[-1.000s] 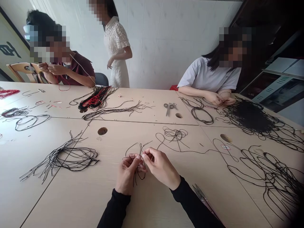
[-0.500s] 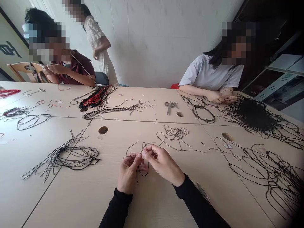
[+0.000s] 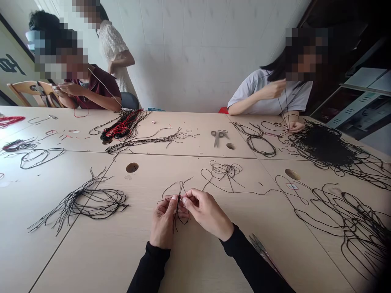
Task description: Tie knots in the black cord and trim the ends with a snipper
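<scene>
Thin black cord (image 3: 181,187) is pinched between my two hands, with a loop standing up above the fingers and loose ends hanging below. My left hand (image 3: 165,217) is closed on it, thumb against the forefinger. From the other side my right hand (image 3: 207,211) pinches the same cord with thumb and forefinger; the exact crossing of the strands is hidden by the fingertips. Just beyond lies a loose tangle of thin cord (image 3: 226,170). A coiled bundle of black cords (image 3: 94,203) rests to the left of my hands.
Snips (image 3: 262,250) lie beside my right sleeve. Scissors (image 3: 216,137) sit farther back near a round table hole (image 3: 230,146). Heaps of black cord (image 3: 330,146) cover the right side. Co-workers sit across the table (image 3: 195,154), one lifting cord by hand (image 3: 276,88).
My right fingers have shifted slightly on the cord, and its loop stands more upright. Across the table, the right-hand co-worker has raised one hand, drawing cord up.
</scene>
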Demonstrator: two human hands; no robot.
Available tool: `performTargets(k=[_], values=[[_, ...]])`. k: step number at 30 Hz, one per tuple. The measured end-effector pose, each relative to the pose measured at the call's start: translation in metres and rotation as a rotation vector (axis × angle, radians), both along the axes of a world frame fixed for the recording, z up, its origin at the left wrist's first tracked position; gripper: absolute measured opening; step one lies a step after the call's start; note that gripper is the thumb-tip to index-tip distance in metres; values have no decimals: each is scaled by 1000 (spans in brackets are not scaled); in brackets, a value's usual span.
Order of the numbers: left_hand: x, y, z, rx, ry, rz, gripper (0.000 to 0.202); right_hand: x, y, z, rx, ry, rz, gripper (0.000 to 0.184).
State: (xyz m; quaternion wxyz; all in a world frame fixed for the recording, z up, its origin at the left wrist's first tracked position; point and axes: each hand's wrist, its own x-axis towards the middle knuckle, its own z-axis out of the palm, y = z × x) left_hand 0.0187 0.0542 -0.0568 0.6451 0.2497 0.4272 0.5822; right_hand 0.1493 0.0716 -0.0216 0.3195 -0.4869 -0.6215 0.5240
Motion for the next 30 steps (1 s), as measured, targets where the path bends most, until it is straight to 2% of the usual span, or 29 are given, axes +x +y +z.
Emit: performTargets(k=[5, 9, 13, 17, 23, 26, 30], values=[[1, 0, -3, 5, -2, 13, 26, -1, 0, 3, 26, -28, 14, 16], [-2, 1, -3, 20, 7, 58, 26, -2, 0, 4, 2, 44, 48, 17], [-5, 2, 1, -7, -39, -28, 27, -3, 0, 1, -37, 120, 51, 19], [-6, 2, 3, -32, -90, -52, 29, 0, 1, -2, 0, 31, 29, 18], [-3, 2, -1, -7, 31, -41, 28, 3, 3, 0, 41, -86, 75, 18], [-2, 2, -1, -9, 42, -28, 30, 4, 3, 3, 62, -177, 65, 18], [-2, 3, 0, -8, 20, -38, 30, 6, 3, 6, 63, -189, 71, 19]])
